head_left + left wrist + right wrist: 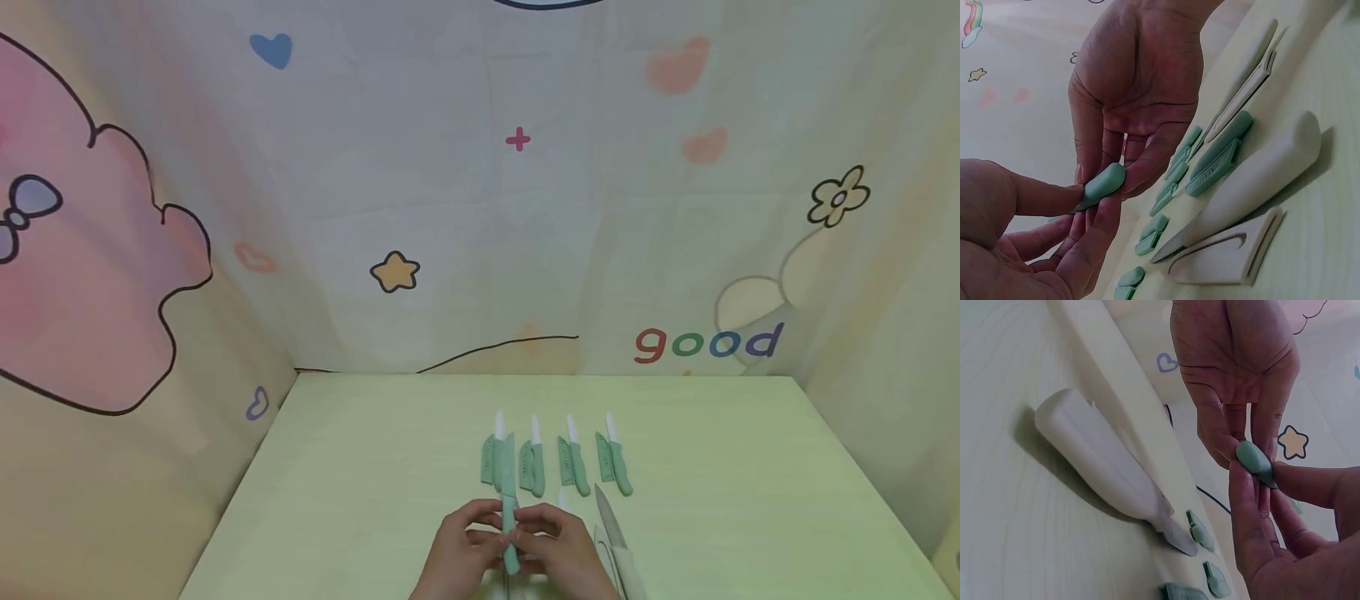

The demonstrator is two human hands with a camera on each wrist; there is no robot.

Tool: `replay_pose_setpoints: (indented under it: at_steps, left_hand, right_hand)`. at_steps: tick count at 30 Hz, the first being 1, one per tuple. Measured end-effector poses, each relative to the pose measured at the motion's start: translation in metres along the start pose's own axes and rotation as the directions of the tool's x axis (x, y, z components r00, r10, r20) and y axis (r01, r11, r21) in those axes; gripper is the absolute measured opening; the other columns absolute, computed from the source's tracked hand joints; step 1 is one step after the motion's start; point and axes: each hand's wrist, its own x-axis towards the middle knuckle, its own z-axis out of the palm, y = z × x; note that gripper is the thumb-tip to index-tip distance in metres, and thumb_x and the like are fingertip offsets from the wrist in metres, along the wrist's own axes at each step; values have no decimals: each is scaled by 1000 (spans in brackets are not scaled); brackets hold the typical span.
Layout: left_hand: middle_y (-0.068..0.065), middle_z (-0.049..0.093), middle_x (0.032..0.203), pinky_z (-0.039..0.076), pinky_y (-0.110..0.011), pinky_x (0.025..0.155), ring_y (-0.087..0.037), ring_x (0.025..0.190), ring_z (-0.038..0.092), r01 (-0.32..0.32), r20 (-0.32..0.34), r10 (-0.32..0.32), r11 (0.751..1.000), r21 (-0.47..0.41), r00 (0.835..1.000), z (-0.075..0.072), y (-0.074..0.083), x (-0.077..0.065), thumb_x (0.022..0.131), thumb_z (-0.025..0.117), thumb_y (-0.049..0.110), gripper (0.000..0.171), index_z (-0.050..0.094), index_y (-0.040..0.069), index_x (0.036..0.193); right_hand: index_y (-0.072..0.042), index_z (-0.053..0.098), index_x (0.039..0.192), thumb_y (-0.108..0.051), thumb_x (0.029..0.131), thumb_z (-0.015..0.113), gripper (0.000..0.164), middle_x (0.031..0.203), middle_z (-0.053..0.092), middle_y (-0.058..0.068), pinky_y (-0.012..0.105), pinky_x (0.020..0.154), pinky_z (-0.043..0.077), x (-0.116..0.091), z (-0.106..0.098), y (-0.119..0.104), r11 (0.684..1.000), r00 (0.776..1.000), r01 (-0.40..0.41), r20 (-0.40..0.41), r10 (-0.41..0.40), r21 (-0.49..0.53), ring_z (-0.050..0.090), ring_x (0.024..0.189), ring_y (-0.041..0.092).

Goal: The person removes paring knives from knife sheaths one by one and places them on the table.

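Note:
In the head view, a green knife with its blade inside a green sheath is held upright, tip away from me. My left hand pinches the handle from the left with thumb and fingers. From the right, my right hand pinches the same handle. Both wrist views show the rounded end of the green handle between the fingertips of the two hands. Beneath the hands lies a white-handled knife with a grey blade, bare on the table. Beside it is a cream sheath.
Across the table stand several small green knives in a row, white blades pointing away, each beside a green sheath. Another white-handled knife lies right of my right hand. A printed cloth hangs behind and at the sides.

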Motion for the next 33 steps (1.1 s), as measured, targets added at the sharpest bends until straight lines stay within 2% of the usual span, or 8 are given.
replay_pose_setpoints:
  at_steps: [7,15,33]
  left_hand:
    - [-14,58,105,61,-40,68,-23,87,64,27,10,-27,999,-22,1000,10,-6,3,86,64,-5,40,57,-1,125]
    - [-13,58,105,61,-38,69,-23,88,64,19,27,-19,1000,-25,999,19,-7,2,87,65,-3,42,55,-2,127]
    - [-12,58,103,61,-38,64,-22,84,64,30,12,-30,1000,-7,999,24,-6,2,85,66,-4,39,57,0,123]
  right_hand:
    - [6,61,116,-15,87,71,38,94,69,9,39,68,62,-5,-9,4,999,999,-33,-25,33,21,66,82,27]
    - [9,59,116,-13,87,71,39,90,67,6,37,67,61,-10,-18,6,998,1000,-28,-12,28,49,64,82,25]
    - [10,58,117,-13,88,70,39,96,69,8,37,69,61,-13,-23,5,997,999,-43,12,43,57,64,86,24]
